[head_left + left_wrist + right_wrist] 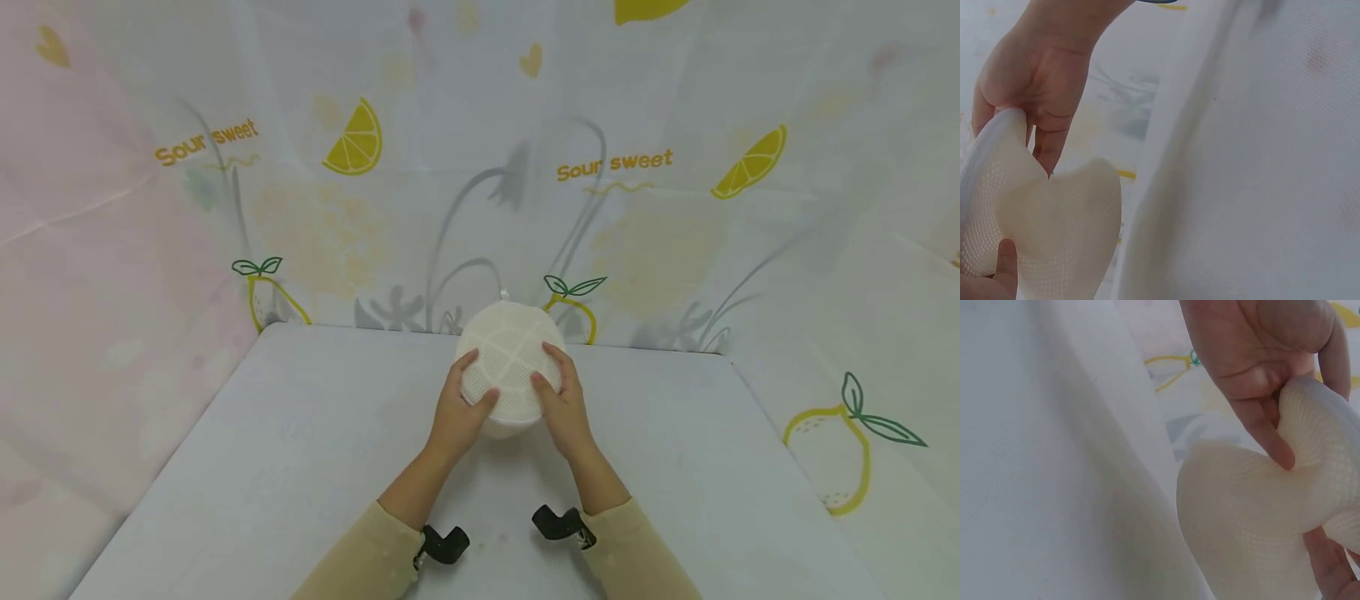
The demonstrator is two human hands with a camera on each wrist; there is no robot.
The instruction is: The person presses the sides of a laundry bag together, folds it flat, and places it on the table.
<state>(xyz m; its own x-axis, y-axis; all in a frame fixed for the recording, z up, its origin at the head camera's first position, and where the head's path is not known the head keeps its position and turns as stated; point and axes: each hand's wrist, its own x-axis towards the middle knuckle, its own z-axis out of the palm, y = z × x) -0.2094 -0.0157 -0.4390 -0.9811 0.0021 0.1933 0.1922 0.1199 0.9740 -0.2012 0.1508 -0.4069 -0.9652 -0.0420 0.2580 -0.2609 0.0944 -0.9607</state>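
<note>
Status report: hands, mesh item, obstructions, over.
Left hand and right hand gripping cream mesh item from opposite sides. Item raised above white table. Nothing seen blocking either hand.

1. The left hand [459, 418] is on the left side of the mesh bag [512, 354].
2. The right hand [567, 418] is on the bag's right side.
3. The table [285, 467] is under the bag.
4. The lemon cloth [450, 108] is behind the bag.
5. The sleeves [367, 558] are before the bag.
</note>
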